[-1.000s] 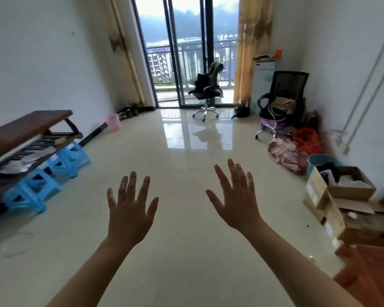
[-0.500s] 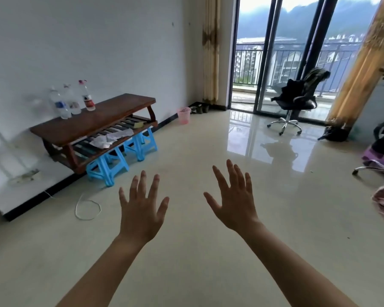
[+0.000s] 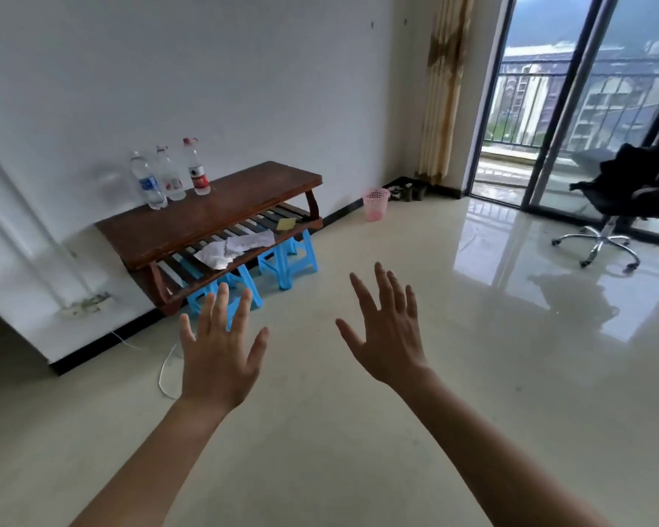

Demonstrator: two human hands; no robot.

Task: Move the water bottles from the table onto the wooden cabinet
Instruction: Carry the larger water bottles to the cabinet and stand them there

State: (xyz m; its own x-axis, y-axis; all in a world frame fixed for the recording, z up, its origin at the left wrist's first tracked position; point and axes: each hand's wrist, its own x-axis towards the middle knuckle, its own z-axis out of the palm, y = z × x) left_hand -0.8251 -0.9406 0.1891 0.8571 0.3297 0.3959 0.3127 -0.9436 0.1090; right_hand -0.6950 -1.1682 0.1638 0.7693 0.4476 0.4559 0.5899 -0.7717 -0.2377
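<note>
Water bottles (image 3: 170, 179) upright on wooden cabinet (image 3: 225, 211); hands (image 3: 217, 361) (image 3: 390, 336) spread

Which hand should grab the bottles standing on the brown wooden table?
Probably the left hand: the three clear plastic bottles stand on the brown wooden table over on its side. The right hand is farther across. Both are open and empty.
</note>
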